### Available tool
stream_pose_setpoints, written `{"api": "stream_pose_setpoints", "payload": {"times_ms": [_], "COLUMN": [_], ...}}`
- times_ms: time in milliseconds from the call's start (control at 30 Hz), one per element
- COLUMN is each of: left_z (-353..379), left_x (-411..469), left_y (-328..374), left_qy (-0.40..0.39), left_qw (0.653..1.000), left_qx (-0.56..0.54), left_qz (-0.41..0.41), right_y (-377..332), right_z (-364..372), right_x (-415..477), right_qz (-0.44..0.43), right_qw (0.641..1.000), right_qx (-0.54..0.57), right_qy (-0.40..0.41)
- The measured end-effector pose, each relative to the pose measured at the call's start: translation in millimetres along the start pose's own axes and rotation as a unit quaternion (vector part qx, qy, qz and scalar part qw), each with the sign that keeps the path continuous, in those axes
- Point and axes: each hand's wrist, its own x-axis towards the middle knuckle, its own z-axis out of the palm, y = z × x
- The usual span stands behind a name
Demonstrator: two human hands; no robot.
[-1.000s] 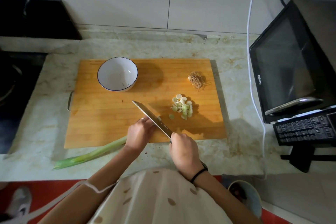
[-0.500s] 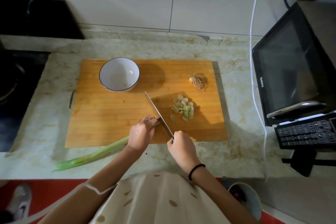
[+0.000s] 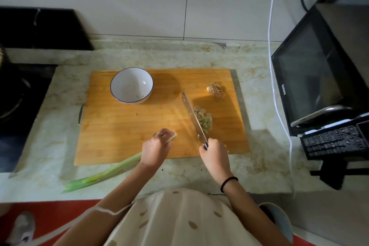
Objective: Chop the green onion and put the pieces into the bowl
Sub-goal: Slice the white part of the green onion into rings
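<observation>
Green onion (image 3: 111, 171) part-chopped; pieces (image 3: 204, 119) heaped right of white bowl (image 3: 123, 86).

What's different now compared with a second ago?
The right hand swung the knife to the right, away from the left hand, so the blade now lies against the slices. Its tip turned from pointing up-left to nearly straight ahead. The left hand still holds the onion on the board; the bowl and root end have not moved.

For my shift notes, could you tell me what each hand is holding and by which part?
The right hand grips the knife by its handle; the left hand holds the green onion near its cut white end.
</observation>
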Motion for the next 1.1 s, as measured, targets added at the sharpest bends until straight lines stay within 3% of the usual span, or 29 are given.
{"api": "stream_pose_setpoints", "payload": {"times_ms": [167, 433, 1100], "left_z": [-2.9, -1.5, -0.8], "left_x": [-3.2, -3.4, -4.8], "left_y": [-1.0, 0.9, -1.5], "left_qy": [0.008, -0.001, -0.002], "left_qw": [0.999, 1.0, 1.0], "left_qx": [0.017, 0.018, 0.014], "left_qz": [0.026, -0.006, -0.018], "right_y": [3.8, -1.7, -11.3], "right_z": [-2.3, 2.5, 7.2], "right_x": [-12.1, -25.5, -35.4], "right_qz": [-0.043, -0.121, -0.111], "right_qw": [0.999, 0.983, 0.984], "right_qx": [0.01, -0.112, -0.123], "right_qy": [-0.013, -0.087, -0.063]}}
